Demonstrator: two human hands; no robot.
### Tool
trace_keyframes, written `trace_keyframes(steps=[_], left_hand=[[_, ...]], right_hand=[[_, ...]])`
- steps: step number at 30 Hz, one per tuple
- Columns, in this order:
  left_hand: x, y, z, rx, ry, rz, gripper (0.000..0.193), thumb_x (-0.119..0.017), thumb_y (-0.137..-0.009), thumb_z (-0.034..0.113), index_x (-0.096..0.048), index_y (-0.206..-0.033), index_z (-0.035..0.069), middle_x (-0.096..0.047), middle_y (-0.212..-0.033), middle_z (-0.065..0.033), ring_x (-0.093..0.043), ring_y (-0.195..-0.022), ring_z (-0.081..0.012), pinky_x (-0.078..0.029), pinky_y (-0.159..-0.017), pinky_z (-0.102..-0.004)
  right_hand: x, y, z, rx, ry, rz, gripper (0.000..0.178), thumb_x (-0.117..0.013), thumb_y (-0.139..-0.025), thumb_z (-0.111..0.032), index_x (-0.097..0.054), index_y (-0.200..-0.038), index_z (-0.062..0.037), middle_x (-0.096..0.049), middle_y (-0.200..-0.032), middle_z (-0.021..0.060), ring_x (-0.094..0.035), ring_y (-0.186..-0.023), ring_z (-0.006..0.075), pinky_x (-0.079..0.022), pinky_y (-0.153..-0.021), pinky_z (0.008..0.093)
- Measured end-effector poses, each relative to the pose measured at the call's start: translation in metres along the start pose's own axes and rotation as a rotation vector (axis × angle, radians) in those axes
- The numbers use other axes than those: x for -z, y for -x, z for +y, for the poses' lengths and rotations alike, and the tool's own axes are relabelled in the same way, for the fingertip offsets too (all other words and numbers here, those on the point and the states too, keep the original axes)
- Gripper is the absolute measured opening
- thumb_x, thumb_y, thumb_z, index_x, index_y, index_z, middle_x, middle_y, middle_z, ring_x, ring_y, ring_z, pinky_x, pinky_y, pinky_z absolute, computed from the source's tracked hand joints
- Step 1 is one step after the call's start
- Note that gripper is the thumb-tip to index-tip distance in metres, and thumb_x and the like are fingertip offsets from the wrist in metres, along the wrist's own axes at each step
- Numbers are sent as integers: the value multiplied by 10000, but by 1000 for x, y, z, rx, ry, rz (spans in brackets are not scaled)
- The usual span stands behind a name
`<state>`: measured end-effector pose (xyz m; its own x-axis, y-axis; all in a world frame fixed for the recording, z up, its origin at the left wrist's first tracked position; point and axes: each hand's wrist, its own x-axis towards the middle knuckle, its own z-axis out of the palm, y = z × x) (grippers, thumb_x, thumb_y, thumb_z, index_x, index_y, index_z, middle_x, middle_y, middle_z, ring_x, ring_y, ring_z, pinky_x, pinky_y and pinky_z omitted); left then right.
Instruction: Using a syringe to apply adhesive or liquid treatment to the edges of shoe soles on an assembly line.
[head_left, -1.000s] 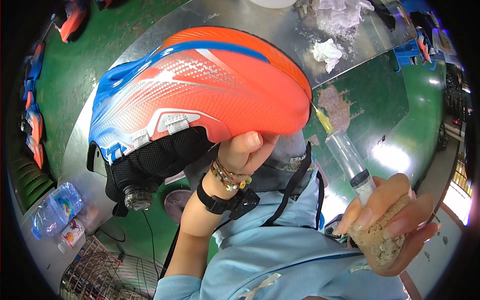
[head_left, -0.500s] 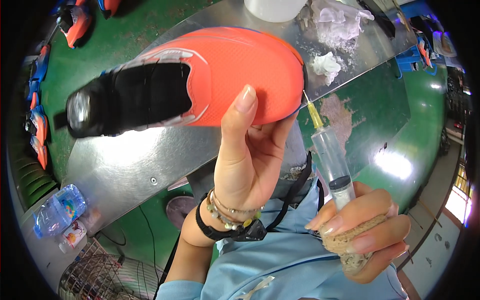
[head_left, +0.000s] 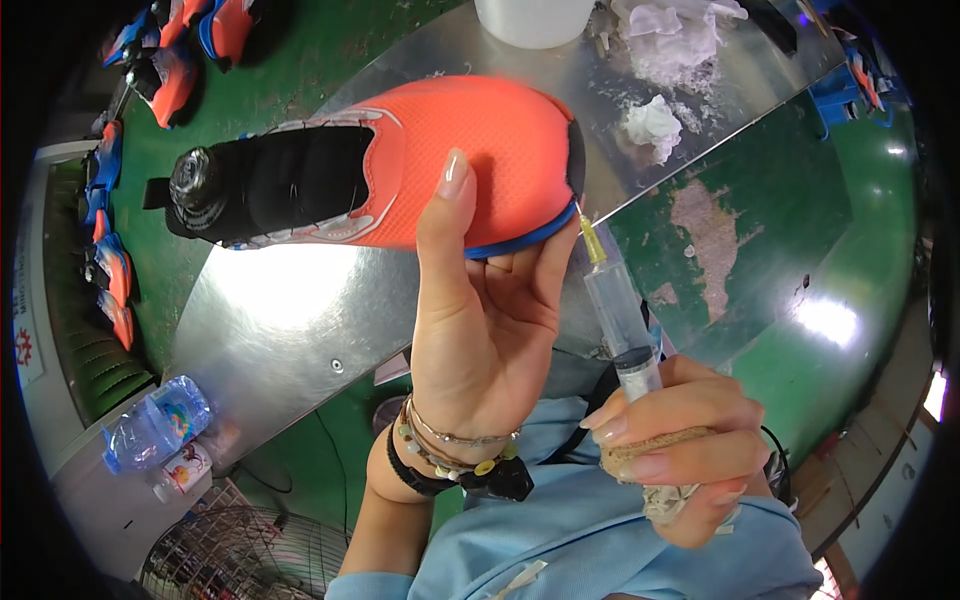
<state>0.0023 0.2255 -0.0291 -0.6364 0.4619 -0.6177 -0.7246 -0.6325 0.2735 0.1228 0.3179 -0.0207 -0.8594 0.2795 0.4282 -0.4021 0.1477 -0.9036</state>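
Beneath shoe (head_left: 395,170), left hand (head_left: 482,330), partly hidden

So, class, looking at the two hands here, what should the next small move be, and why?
Perhaps the right hand should guide the clear plastic syringe slightly along the toe edge of the orange, blue and black shoe: the thin metal needle points at that edge, though contact is hard to confirm, and the left hand holds the shoe, thumb on top.
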Motion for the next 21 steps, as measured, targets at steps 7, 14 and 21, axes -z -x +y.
trace_keyframes(steps=[7,14,21], left_hand=[[1,-10,4,58,93,3,345,-631,-810,238,-516,-1074,50,-590,-1031,-40,-589,-914,-152,-488,-870,-319],[59,-41,113,-153,1,-102,366,-641,-793,196,-529,-1093,20,-577,-1088,-72,-566,-992,-193,-479,-899,-341],[234,-91,411,-1029,-64,282,478,-600,-805,335,-478,-1133,9,-554,-1089,-125,-566,-979,-203,-518,-830,-286]], right_hand=[[-3,0,9,149,-58,156,403,-340,-934,-330,-574,-900,-3,-590,-832,192,-545,-524,188,-429,-467,276],[19,-18,1,-16,92,202,371,-317,-928,-342,-417,-1013,5,-497,-924,206,-551,-703,228,-492,-660,332],[24,-50,32,-134,179,328,333,-319,-906,-233,-438,-1038,49,-490,-979,205,-560,-781,238,-485,-692,339]])
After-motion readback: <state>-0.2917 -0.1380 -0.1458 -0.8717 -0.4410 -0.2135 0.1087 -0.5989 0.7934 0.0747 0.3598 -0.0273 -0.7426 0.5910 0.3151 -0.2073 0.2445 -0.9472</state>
